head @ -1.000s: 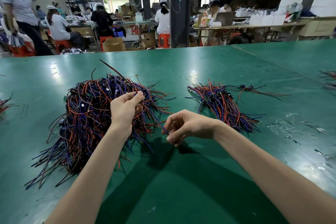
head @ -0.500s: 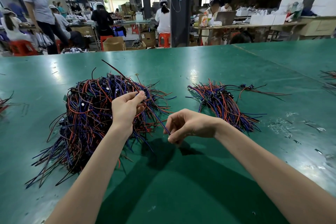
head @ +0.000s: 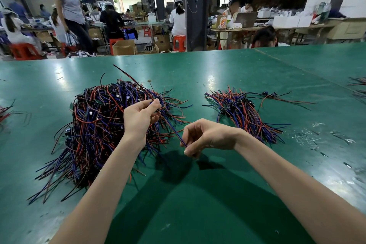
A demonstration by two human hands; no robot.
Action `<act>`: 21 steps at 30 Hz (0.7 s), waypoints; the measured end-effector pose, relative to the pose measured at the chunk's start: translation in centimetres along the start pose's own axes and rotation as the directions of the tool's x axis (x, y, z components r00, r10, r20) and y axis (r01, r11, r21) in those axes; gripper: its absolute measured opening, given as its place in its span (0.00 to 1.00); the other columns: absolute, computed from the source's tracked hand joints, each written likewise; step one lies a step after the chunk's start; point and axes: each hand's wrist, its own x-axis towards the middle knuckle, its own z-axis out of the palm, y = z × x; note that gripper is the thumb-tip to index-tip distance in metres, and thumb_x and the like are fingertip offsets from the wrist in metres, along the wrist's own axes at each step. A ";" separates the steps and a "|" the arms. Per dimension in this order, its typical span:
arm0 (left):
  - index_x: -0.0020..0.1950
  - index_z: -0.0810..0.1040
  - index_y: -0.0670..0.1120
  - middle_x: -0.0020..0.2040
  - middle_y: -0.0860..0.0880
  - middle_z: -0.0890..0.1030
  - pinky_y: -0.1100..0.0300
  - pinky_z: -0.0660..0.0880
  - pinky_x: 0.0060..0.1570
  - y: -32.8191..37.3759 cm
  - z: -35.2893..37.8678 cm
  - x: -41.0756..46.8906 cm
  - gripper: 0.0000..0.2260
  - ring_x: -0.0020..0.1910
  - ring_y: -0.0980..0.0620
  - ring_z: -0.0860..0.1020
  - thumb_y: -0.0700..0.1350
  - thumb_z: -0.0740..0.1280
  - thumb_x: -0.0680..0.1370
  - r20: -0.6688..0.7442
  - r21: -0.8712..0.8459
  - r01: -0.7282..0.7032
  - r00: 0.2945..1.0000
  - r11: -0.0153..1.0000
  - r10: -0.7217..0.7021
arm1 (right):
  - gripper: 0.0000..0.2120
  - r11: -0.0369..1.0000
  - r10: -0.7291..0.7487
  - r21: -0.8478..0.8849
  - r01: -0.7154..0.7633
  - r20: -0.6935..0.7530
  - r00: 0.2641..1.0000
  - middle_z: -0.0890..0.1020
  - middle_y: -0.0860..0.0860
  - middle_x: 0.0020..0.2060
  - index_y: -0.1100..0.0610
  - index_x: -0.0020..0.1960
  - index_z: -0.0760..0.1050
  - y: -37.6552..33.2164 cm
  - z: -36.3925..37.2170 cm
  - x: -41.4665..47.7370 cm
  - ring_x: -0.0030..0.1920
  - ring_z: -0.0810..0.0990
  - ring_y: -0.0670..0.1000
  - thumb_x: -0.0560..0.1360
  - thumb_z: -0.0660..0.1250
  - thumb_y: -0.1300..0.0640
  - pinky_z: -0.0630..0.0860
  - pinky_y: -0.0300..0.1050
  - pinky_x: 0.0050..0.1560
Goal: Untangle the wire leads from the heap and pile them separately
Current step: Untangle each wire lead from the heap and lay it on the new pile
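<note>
Pinched by left hand (head: 138, 119) and right hand (head: 206, 136), one thin blue-and-red wire lead (head: 171, 127) is held above green tabletop (head: 198, 194), between tangled wire heap (head: 95, 125) leftward and smaller wire pile (head: 243, 113) rightward.

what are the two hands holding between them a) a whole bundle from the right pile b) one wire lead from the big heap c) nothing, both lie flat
b: the left hand and right hand each pinch one wire lead stretched between them, beside the big heap.
</note>
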 end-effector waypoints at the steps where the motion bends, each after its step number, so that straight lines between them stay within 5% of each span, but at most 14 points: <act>1: 0.45 0.81 0.42 0.37 0.49 0.81 0.68 0.76 0.31 0.0 0.0 0.0 0.03 0.25 0.63 0.74 0.41 0.71 0.75 0.003 0.002 -0.001 1.000 1.000 0.001 | 0.12 1.000 0.001 -0.001 -0.001 0.003 1.000 0.78 0.60 0.39 0.58 0.39 0.76 0.0 0.0 0.0 0.29 0.79 0.51 0.68 0.69 0.74 0.77 0.42 0.34; 10: 0.48 0.81 0.39 0.36 0.51 0.81 0.68 0.76 0.32 -0.2 0.0 0.1 0.06 0.27 0.62 0.75 0.42 0.71 0.75 0.002 0.011 0.003 1.000 1.000 -0.003 | 0.10 0.994 0.026 0.106 -0.031 0.049 0.998 0.82 0.57 0.38 0.64 0.43 0.75 0.1 -0.1 -0.1 0.34 0.82 0.52 0.71 0.64 0.77 0.81 0.45 0.38; 16: 0.48 0.81 0.39 0.36 0.50 0.81 0.69 0.76 0.31 -0.2 0.1 -0.2 0.06 0.26 0.63 0.75 0.41 0.71 0.75 0.014 0.009 -0.009 1.000 1.000 0.009 | 0.11 0.999 0.021 0.032 -0.022 0.021 1.000 0.81 0.57 0.34 0.61 0.40 0.74 -0.2 0.0 -0.2 0.29 0.80 0.51 0.69 0.68 0.76 0.78 0.41 0.32; 21: 0.48 0.82 0.37 0.34 0.50 0.80 0.69 0.76 0.31 -0.2 0.2 -0.1 0.07 0.26 0.62 0.74 0.41 0.70 0.75 0.019 0.016 -0.021 1.000 1.000 0.021 | 0.11 0.997 0.014 0.076 -0.017 0.042 0.999 0.81 0.56 0.39 0.63 0.41 0.74 -0.1 -0.1 -0.2 0.32 0.81 0.51 0.70 0.66 0.78 0.79 0.42 0.34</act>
